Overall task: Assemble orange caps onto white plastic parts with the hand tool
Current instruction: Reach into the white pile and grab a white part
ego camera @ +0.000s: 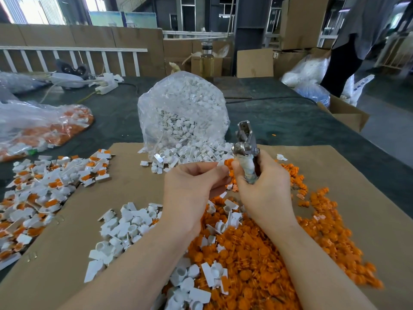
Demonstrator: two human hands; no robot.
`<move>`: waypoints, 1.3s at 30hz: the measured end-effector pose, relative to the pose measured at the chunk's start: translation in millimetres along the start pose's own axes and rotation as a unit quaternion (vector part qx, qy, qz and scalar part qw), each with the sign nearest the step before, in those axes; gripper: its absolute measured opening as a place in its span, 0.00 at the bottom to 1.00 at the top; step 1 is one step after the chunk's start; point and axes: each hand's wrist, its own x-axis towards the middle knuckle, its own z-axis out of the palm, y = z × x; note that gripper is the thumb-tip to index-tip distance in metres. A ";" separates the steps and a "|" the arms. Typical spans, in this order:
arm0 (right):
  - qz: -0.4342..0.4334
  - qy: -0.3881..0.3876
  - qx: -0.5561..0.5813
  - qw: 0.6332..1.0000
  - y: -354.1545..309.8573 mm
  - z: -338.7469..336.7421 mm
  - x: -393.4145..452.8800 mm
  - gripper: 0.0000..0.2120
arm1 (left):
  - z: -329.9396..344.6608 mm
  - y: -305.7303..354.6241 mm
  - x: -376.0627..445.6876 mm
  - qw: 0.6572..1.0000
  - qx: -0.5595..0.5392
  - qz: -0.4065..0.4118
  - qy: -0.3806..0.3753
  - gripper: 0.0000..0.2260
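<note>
Orange cap (228,163) is sitting pinched at left hand (190,186) fingertips, touching right thumb | right hand (261,186) is clenching taped hand tool (245,148), jaws up beyond knuckles | advice: seat cap squarely on white part, then squeeze | bag of white parts (183,113) is lying farther ahead.

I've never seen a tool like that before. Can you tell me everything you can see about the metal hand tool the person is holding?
The hand tool looks like plier-type metal, silvery and worn. Its head points up and away, with a rounded pivot below it. The handles are wrapped in what looks like grubby whitish tape. The right hand grips the handles, holding the tool upright above the cardboard sheet. An orange cap sits just left of the handles, at the left hand fingertips.
</note>
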 end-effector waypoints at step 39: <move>0.025 -0.298 -0.012 0.954 7.7 -34.1 16.4 0.05 | -2.3 -7.4 5.9 0.975 0.159 0.137 0.068 0.05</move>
